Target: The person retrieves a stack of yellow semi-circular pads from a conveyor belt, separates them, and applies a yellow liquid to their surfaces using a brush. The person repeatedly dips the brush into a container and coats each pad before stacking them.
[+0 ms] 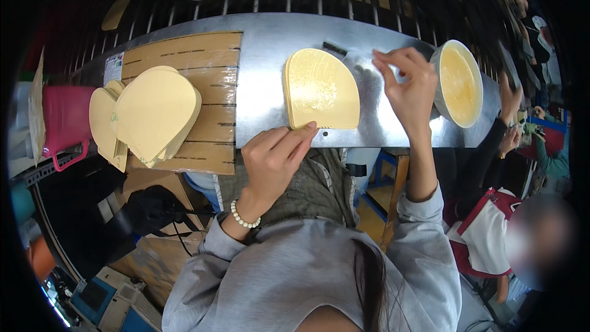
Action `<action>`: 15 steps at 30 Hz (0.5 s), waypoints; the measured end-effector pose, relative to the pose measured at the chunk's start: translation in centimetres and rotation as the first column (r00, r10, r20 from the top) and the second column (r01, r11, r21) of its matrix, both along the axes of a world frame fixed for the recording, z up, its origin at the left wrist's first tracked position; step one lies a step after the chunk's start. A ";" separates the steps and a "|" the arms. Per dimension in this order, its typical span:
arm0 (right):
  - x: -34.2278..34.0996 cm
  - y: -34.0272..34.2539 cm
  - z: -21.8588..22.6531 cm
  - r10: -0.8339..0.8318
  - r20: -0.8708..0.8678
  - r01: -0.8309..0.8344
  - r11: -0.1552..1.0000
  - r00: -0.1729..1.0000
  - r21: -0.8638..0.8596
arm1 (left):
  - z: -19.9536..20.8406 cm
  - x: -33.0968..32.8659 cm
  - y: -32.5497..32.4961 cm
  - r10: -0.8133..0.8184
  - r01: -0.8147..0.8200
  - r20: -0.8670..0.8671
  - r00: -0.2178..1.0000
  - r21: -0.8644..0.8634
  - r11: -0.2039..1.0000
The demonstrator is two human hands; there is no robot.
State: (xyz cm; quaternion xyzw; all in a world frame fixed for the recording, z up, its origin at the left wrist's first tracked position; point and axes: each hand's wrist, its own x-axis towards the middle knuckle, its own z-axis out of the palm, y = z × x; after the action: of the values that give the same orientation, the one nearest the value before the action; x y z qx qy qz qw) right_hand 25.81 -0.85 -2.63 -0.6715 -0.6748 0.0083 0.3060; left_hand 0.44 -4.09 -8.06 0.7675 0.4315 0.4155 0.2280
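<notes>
A neat stack of pale yellow sheets, rounded at the top and straight along the near edge, lies before me on the metal table. Its top sheet has a wet-looking sheen. My left hand, with a beaded bracelet at the wrist, pinches the stack's near edge between thumb and finger. To the right, my right hand is raised above the table with its fingertips drawn together; what they hold, if anything, is unclear. A short dark strip lies behind the stack. Beside my right hand stands a white bowl of yellowish paste.
More yellow cut sheets are piled on a brown cardboard sheet at the left. A pink container stands beyond the table's left end. Another person's hand is near the right end. Dark bars run behind the table.
</notes>
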 end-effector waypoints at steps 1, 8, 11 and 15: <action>0.6 0.1 -0.5 -0.031 -0.028 0.032 0.998 0.999 0.062 | 0.1 0.0 0.1 0.006 -0.007 0.010 1.000 0.007 1.000; 3.9 -1.4 -1.6 0.179 0.052 -0.176 0.983 0.983 -0.059 | 0.5 -0.2 0.4 0.014 0.010 0.112 0.994 -0.217 0.976; 4.1 -2.8 0.3 0.224 0.005 -0.218 0.954 0.975 -0.206 | 0.5 -0.1 0.4 0.047 -0.004 0.163 0.986 -0.259 0.966; 3.6 -3.4 2.2 0.396 -0.123 -0.411 0.903 0.910 -0.129 | 0.5 -0.4 0.6 0.020 0.022 0.163 0.986 -0.255 0.967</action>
State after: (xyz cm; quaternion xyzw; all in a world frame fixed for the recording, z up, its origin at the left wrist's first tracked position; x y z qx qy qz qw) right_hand 29.45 -4.25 -0.43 -0.5374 -0.7815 0.1542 0.2770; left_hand 0.03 -3.51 -7.59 0.6951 0.4607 0.4182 0.3601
